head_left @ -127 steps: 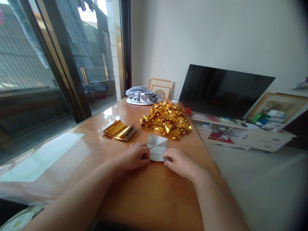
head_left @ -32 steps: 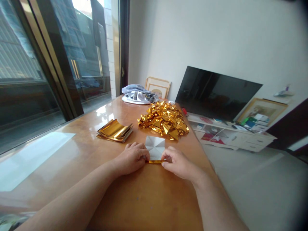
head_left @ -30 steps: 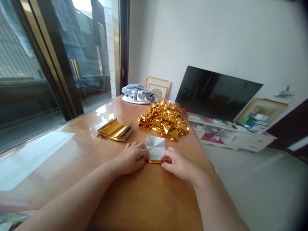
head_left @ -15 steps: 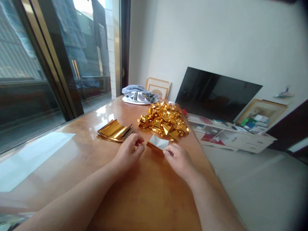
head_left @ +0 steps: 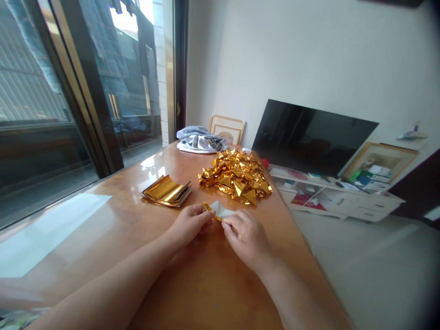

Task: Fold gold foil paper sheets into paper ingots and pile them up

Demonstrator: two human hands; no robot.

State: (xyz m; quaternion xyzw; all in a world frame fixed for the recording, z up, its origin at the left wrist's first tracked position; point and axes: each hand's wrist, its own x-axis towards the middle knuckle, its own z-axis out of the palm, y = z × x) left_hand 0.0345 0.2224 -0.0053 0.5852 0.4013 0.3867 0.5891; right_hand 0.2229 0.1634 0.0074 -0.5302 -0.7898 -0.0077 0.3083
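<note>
Between my hands is a sheet of gold foil paper (head_left: pixel 222 211), its white inner side facing up and its gold edge folded. My left hand (head_left: pixel 195 221) pinches the left end of the sheet. The right end is gripped by my right hand (head_left: pixel 245 233), thumb and fingers pressed together. Just beyond my left hand lies a stack of gold foil sheets (head_left: pixel 167 190), slightly curled. A heap of folded gold foil pieces (head_left: pixel 237 176) sits beyond the sheet on the wooden table (head_left: pixel 192 284).
Folded clothes (head_left: pixel 199 140) lie at the table's far end. A pale sheet (head_left: pixel 51 233) rests along the left side by the glass door (head_left: pixel 44 137). Past the table's right edge stand a low white cabinet (head_left: pixel 350 201) and a dark television (head_left: pixel 312 140).
My left hand has moved right and taken hold of the foil sheet's left end. The sheet has come nearer to me and is more folded, with my right hand still on it.
</note>
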